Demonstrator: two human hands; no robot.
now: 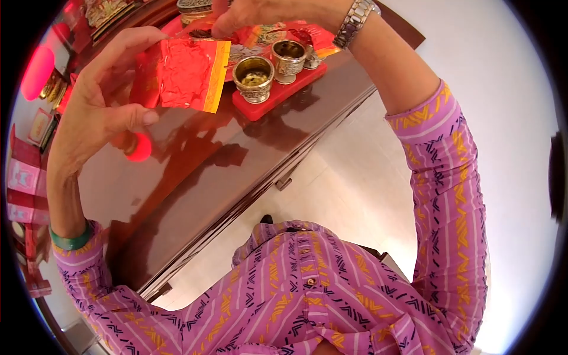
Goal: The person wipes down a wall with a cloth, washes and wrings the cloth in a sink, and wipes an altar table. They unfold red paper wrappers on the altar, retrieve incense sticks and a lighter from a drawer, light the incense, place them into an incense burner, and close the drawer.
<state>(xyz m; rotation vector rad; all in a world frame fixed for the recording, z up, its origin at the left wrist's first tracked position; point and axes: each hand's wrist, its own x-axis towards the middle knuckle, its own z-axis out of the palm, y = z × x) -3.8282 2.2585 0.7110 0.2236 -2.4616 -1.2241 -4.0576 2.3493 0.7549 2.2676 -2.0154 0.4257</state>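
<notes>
My left hand [97, 97] curves round the left side of a red packet [184, 74] with a yellow edge, its fingertips at the packet's top and the thumb near its lower corner. At the top, my right hand [254, 16] reaches in with its fingers bent together over red and patterned items [266, 36]; whatever lies between its fingertips is too small to tell. Just below that hand, a silver cup [254, 89] with something yellowish inside and another silver cup [288, 69] stand on a red base [257, 110]. A third cup is partly hidden behind them.
The glossy brown table [177, 171] has its front edge running diagonally. A silver pot [194, 9] stands at the top. Along the left are a glowing red lamp [38, 74], a gold ornament and pink-and-red boxes [25, 177]. A white wall is at the right.
</notes>
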